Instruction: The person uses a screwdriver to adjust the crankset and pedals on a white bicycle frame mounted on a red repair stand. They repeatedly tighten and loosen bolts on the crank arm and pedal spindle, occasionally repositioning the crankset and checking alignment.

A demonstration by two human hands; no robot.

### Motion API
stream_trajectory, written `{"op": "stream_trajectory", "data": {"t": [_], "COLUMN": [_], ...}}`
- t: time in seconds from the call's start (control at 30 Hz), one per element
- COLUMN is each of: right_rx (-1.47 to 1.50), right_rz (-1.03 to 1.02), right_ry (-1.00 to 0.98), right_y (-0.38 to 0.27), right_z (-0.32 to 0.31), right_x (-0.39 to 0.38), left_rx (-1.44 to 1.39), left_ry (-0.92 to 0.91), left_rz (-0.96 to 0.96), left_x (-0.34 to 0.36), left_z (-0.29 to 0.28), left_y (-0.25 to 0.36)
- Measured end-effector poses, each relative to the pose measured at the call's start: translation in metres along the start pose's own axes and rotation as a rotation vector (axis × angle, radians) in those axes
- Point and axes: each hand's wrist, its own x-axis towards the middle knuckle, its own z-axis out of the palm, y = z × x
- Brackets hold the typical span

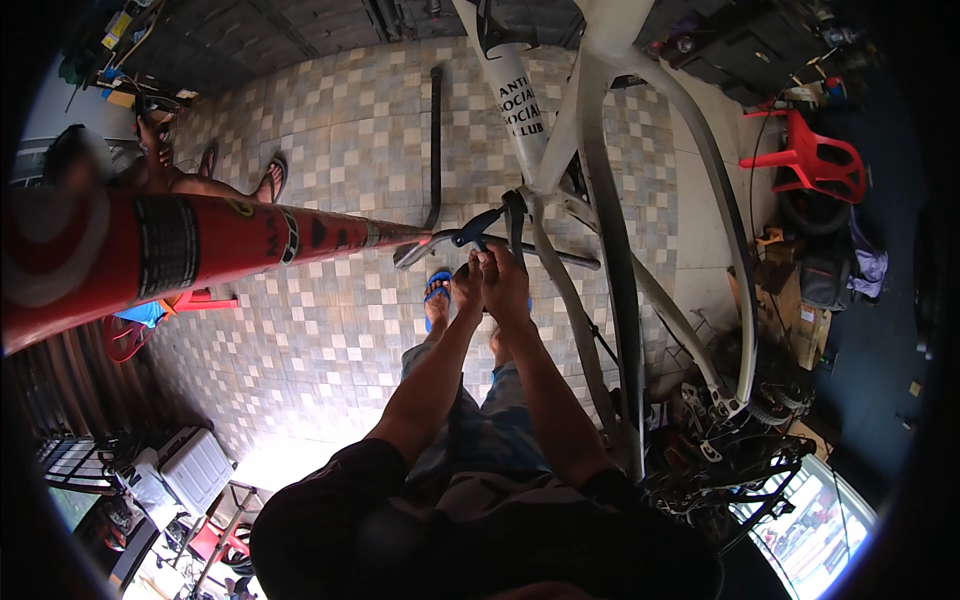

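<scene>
My left hand (466, 288) and my right hand (506, 286) meet in front of me, fingers closed and fingertips together. They are just below a dark T-shaped handle (478, 229), whose short stem runs down to the pinched fingertips of my right hand. What my left fingers hold is hidden. Right beside the handle, a black clamp-like part (514, 215) sits by the lower end of a white bicycle frame (528, 140). The frame rises above and to the right of my hands. A long red tube (210, 238) reaches in from the left, ending near the handle.
Black stand legs (436, 150) lie on the tiled floor (330, 230). Someone in sandals (278, 178) sits at the far left. A red plastic chair (815, 160) stands at the right, above boxes (810, 330). Bicycle parts (720, 450) crowd the lower right.
</scene>
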Motion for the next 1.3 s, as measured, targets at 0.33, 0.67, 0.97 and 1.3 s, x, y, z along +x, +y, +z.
{"op": "stream_trajectory", "data": {"t": [0.33,0.67,0.97,1.3], "right_rx": [0.006,0.003,0.155,0.009], "right_rz": [0.033,0.096,0.442,0.594], "right_ry": [0.029,-0.036,-0.237,-0.449], "right_y": [-0.010,0.007,0.009,0.029], "right_z": [0.011,0.013,-0.013,-0.030], "right_x": [0.005,0.022,0.014,-0.001], "left_rx": [0.000,-0.218,-0.127,-0.089], "left_ry": [-0.045,-0.044,-0.032,0.083], "left_rz": [-0.036,-0.095,-0.344,-0.540], "left_x": [0.007,0.000,0.002,-0.005], "left_z": [0.003,0.007,0.002,0.012], "left_y": [-0.018,-0.035,-0.012,0.001]}}
